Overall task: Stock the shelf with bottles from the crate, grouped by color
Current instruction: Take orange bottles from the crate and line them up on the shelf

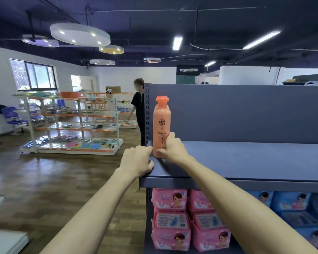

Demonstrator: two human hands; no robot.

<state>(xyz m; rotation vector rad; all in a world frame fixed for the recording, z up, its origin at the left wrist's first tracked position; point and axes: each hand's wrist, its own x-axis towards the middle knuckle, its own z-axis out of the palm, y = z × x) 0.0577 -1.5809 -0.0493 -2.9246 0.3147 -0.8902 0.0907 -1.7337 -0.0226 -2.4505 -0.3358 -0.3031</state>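
An orange-pink bottle (161, 123) without a cap stands upright at the far left end of the dark blue top shelf (246, 158). My right hand (173, 149) grips its lower part, thumb in front and fingers round the right side. A second bottle of the same colour seems to stand right behind it, mostly hidden. My left hand (137, 160) holds the shelf's left front corner, fingers curled over the edge. The crate is out of view.
Below the top shelf lie pink packs (170, 217) on the left and blue packs (292, 208) on the right. A person in black (139, 110) stands past the shelf's left upright. White racks with goods (72, 125) fill the room to the left, over wooden floor.
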